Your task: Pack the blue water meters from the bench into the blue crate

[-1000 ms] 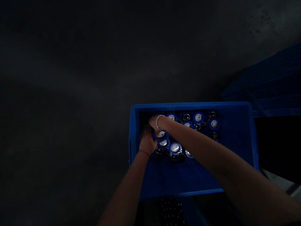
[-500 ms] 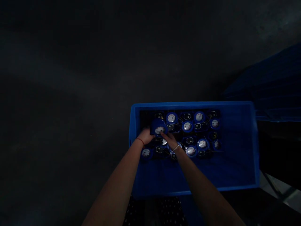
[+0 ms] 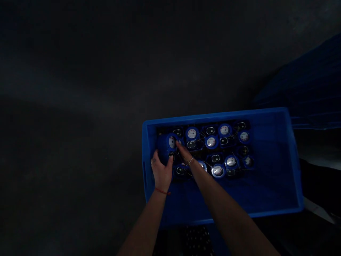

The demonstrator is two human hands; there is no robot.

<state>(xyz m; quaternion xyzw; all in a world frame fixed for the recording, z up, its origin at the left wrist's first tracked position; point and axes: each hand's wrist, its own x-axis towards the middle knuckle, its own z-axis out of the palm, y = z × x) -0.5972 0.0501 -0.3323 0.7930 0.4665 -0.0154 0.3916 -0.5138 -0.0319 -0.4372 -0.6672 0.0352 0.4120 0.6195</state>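
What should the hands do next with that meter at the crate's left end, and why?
Probably ease the blue meter down into the far-left corner of the blue crate. The left hand and right hand flank it, and it looks tilted, unlike the meters seated in rows beside it.

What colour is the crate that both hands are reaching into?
Blue: the crate shows bright blue walls and rim in the head view, the only view.

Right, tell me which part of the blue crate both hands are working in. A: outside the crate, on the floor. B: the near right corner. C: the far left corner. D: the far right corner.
C: the left hand and right hand both touch the round blue meter at the far left corner of the blue crate; its right side holds no hand.
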